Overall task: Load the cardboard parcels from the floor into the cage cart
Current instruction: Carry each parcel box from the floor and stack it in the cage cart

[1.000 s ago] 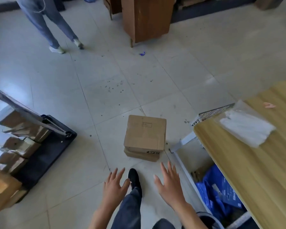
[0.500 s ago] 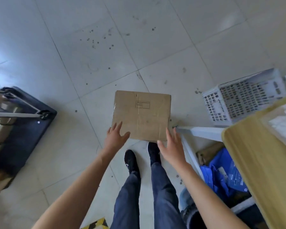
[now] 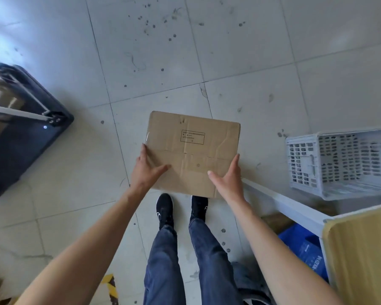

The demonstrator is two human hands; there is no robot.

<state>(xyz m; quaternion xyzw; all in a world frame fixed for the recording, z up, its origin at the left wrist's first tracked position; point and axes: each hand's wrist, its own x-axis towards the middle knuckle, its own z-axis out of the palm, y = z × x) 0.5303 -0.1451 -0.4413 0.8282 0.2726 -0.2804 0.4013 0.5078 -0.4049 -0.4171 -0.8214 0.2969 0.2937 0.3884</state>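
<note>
A brown cardboard parcel (image 3: 194, 148) with a printed black rectangle on top sits in the middle of the view, just ahead of my shoes. My left hand (image 3: 146, 167) grips its left edge, thumb laid on the top face and fingers down the side. My right hand (image 3: 229, 176) grips the right edge the same way. Whether the parcel is off the floor, I cannot tell. The cage cart (image 3: 24, 137), a dark platform with a metal bar and several cardboard boxes on it, stands at the left edge.
A white perforated plastic crate (image 3: 339, 164) lies on the floor to the right. A wooden table (image 3: 361, 249) with a white frame (image 3: 279, 201) fills the lower right, a blue bag (image 3: 301, 245) under it. Tiled floor separates the parcel from the cart.
I have bent closer over the parcel. Both hands moved from hovering at its near edge to its left and right sides, thumbs on top.
</note>
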